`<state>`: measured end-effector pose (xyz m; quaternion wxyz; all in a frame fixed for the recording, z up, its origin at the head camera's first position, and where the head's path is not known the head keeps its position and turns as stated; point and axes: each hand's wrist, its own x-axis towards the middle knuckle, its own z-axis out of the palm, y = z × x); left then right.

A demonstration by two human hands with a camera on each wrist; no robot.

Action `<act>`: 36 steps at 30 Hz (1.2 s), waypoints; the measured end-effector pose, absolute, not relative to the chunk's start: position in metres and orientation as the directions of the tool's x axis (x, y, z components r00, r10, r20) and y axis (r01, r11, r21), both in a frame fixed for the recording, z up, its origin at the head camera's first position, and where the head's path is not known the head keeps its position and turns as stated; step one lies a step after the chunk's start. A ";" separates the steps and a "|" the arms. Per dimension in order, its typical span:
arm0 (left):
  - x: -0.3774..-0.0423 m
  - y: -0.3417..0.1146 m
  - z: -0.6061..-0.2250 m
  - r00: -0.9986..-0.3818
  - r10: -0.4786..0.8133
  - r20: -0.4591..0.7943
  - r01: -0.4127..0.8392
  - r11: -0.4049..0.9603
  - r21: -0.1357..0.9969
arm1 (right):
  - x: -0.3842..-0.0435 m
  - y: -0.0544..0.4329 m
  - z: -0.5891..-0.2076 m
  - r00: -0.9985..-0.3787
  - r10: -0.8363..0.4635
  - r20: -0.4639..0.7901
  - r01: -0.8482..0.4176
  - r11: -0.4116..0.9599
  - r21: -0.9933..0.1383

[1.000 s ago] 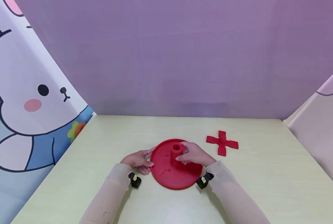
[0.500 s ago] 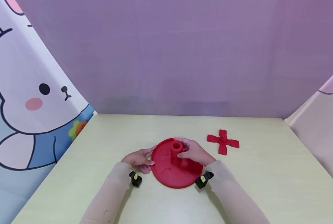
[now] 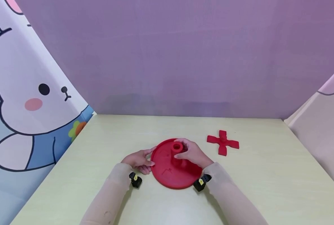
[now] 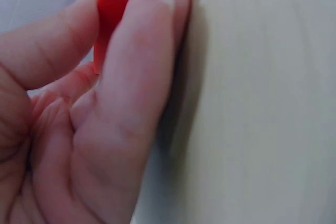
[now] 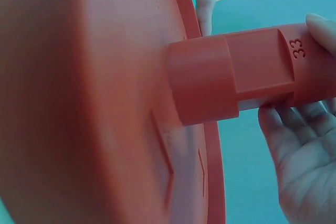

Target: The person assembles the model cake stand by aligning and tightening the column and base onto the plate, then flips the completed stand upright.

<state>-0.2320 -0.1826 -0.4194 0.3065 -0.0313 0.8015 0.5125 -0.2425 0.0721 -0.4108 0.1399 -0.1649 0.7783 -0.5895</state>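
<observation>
A round red disc [image 3: 167, 179] with a raised rim lies on the table in the head view. From its middle rises a hollow red tube [image 3: 173, 152]. My right hand [image 3: 194, 153] grips the tube near its top, with the thumb on the near side and fingers on the far side. The right wrist view shows the tube [image 5: 262, 64] marked "33", with a wider collar at its base. At the disc's left edge, my left hand [image 3: 138, 161] holds the rim between thumb and fingers. The left wrist view shows only a strip of the red rim [image 4: 111, 3], partly hidden by the fingers.
A flat red four-armed cross piece [image 3: 222, 142] with a small central knob lies to the right, behind the right hand. The pale table [image 3: 268, 175] ends at a purple backdrop [image 3: 167, 62]. A cartoon-printed cloth [image 3: 20, 93] hangs on the left.
My right hand has shifted its grip on the tube: the fingers have moved further back round its far side, and the thumb sits slightly higher. The left hand and disc stay put.
</observation>
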 end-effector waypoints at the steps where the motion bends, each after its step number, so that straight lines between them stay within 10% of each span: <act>1: -0.232 -0.183 -0.420 -0.810 0.264 -0.523 -0.363 0.474 0.802 | -0.242 0.072 -0.410 -0.909 -0.416 -0.024 -0.091 0.253 -0.963; 36: -0.234 -0.183 -0.425 -0.810 0.225 -0.541 -0.400 0.463 0.791 | -0.255 0.148 -0.388 -0.924 -0.378 0.059 -0.242 0.457 -0.856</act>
